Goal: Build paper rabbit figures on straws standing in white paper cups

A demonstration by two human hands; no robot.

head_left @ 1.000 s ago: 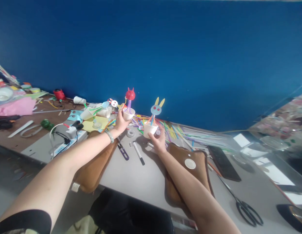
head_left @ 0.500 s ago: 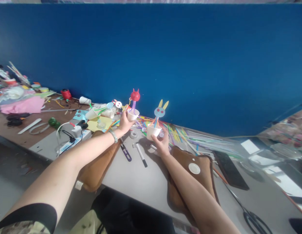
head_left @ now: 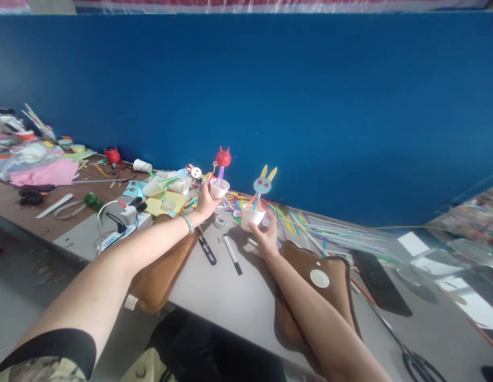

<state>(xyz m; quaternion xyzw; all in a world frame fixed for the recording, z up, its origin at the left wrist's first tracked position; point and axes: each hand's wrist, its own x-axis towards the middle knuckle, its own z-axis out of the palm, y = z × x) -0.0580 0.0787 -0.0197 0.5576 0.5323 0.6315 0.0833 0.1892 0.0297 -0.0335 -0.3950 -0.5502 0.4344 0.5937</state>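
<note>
My left hand [head_left: 207, 201] is closed around a white paper cup [head_left: 219, 190]. Purple straws rise from that cup and carry a red head with pointed ears [head_left: 223, 157]. Lower and to the right, my right hand [head_left: 266, 233] grips another white paper cup [head_left: 252, 218]. Orange and blue straws stand in it under a light blue rabbit face [head_left: 262, 185] with yellow ears and red eyes. Both cups are upright, held above the table. Beneath them lie a roll of clear tape [head_left: 220, 222], purple thread snips [head_left: 207, 250] and a white marker [head_left: 232, 255] with a dark end.
Loose coloured straws [head_left: 310, 225] spread along the blue wall. Brown cushions [head_left: 164, 276] lie under both forearms. On the left are a power strip [head_left: 124, 231] with cables and a tipped cup [head_left: 154, 185]; on the right, a black phone-like slab [head_left: 379, 281] and scissors [head_left: 419, 366].
The whole view has shifted slightly, so everything sits a little lower and to the right. Both hands still hold their cups in nearly the same places.
</note>
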